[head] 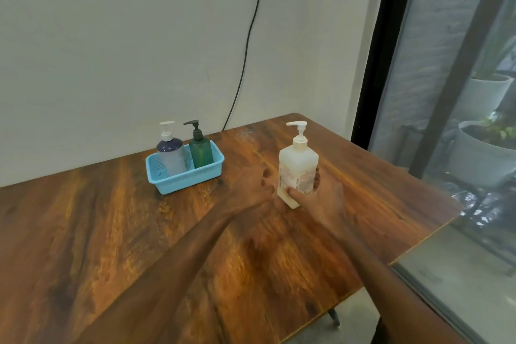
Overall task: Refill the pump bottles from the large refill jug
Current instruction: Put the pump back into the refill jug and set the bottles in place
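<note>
A large white pump bottle [298, 165] with a printed label stands on the wooden table [111, 232], right of centre. My right hand [321, 198] grips its lower body, thumb across the front. My left hand [254, 184] hovers just left of the bottle with fingers spread, not holding anything. In a light blue basket [178, 187] toward the back stand two smaller pump bottles: a clear one with a dark blue top and white pump [171, 156], and a green one with a dark pump [200, 152].
The table's right edge runs diagonally beside a glass window with a black frame [371, 64]. Grey plant pots [480, 159] sit outside. A black cable [248, 45] hangs down the wall behind the table. A table leg [333, 317] shows below the front edge.
</note>
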The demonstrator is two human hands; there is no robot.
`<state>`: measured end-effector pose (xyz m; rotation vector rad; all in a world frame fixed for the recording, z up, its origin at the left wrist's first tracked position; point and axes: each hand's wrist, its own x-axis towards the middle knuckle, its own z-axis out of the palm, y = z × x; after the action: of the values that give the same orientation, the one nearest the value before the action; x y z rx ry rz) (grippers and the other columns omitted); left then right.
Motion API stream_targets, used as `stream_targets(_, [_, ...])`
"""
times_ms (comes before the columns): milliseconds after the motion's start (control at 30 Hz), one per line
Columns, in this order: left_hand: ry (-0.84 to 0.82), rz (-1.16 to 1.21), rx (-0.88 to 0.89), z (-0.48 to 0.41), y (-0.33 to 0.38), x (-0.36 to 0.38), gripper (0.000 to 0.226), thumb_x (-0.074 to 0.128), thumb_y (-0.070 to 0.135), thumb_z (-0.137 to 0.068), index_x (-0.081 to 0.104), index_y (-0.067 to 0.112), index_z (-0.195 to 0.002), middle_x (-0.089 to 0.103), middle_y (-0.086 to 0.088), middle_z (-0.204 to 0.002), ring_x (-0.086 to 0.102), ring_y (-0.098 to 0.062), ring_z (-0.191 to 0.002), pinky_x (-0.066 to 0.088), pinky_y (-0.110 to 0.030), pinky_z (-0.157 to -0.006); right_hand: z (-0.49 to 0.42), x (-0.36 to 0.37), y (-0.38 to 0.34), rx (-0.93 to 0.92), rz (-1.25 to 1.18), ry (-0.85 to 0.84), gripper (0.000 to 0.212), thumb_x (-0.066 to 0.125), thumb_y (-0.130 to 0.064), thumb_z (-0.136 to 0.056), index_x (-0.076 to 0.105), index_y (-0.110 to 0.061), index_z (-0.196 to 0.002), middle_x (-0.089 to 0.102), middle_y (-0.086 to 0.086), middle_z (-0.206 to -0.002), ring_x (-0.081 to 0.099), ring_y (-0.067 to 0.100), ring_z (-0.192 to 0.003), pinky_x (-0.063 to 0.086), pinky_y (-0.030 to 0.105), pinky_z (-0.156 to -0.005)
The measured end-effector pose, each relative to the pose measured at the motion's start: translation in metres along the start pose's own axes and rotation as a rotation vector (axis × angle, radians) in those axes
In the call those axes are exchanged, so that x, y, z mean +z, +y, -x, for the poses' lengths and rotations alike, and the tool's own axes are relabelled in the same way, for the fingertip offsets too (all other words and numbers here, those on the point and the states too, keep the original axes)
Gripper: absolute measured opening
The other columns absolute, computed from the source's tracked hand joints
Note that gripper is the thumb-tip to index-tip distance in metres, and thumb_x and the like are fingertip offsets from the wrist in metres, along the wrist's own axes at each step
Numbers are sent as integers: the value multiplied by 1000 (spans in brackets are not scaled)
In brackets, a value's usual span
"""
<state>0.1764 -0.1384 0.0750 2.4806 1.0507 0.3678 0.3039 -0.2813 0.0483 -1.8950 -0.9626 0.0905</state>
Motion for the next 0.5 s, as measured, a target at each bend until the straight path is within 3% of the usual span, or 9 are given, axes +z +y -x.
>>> stream_targets(133, [-141, -152, -23, -54, 0, -2, 16, 62, 35, -101, 66, 20, -103, 70, -3, -110, 62, -17, -90, 43, -26, -74, -68, 13, 10, 45, -66, 0, 83, 89, -44, -71, 48, -24, -141, 62, -2, -139, 64, 20, -119, 54, 33, -88])
stream_targets(200, [-235, -177, -78, -76, 0, 3, 22, 67, 42, -97, 62, 22, -105, 68, -1, -113, 61, -13, -88, 43, -22, -72, -109, 22, 12, 52, -101, -10, 86, 90, -44, -70, 46, -25, -141, 63, -4, -136, 64, 19, -118, 56, 39, -93])
stream_targets(267, [-327, -204, -85, -101, -6, 14, 57, 69, 59, -90, 57, 23, -133, 62, -1, -136, 62, -18, -111, 46, -25, -89, -153, 32, 15, 37, -115, -24, 87, 90, -47, -68, 45, -26, -140, 63, -10, -129, 64, 17, -116, 55, 39, -95])
stream_targets(333, [-391, -200, -50, -117, -10, 20, 83, 70, 67, -87, 44, 20, -151, 51, -5, -153, 52, -27, -136, 43, -38, -107, -197, 41, 18, 24, -79, -7, 82, 89, -44, -67, 48, -21, -135, 64, -7, -125, 65, 19, -112, 56, 40, -94])
stream_targets(400, [-382, -189, -30, -131, -14, 24, 96, 74, 68, -84, 37, 19, -157, 43, -8, -161, 44, -30, -145, 38, -42, -116, -237, 49, 21, 38, -81, 36, 78, 90, -38, -66, 52, -16, -130, 67, 1, -125, 67, 22, -110, 58, 43, -92])
stream_targets(500, [-365, -217, -13, -148, -15, 30, 101, 81, 66, -77, 38, 22, -157, 43, -7, -161, 42, -30, -147, 37, -43, -118, -277, 62, 32, 53, -89, 63, 82, 91, -40, -62, 53, -15, -131, 67, 3, -127, 67, 25, -112, 60, 45, -90])
